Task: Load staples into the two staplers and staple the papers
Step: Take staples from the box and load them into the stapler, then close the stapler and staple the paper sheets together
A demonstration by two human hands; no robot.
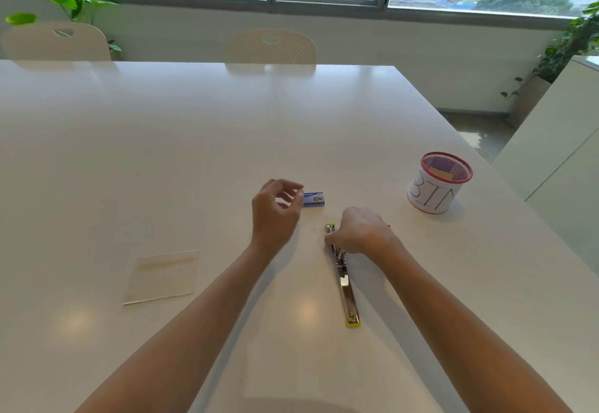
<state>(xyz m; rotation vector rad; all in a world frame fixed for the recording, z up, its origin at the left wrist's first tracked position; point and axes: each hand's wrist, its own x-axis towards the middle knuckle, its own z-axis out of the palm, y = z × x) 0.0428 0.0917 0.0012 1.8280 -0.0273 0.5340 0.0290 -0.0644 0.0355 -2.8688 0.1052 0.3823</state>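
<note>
- White table point(194, 140) below windows; papers point(163, 278) lie left.
- Yellow stapler point(344, 278) lies swung open, flat; right hand point(361, 231) grips its far end.
- Left hand point(275, 210) hovers loosely curled, empty, beside the blue staple box point(313, 199).

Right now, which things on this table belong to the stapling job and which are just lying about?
For the job: opened yellow stapler, blue staple box, stack of papers.

Lying about: red mesh cup labelled BIN, chairs, potted plants.
</note>
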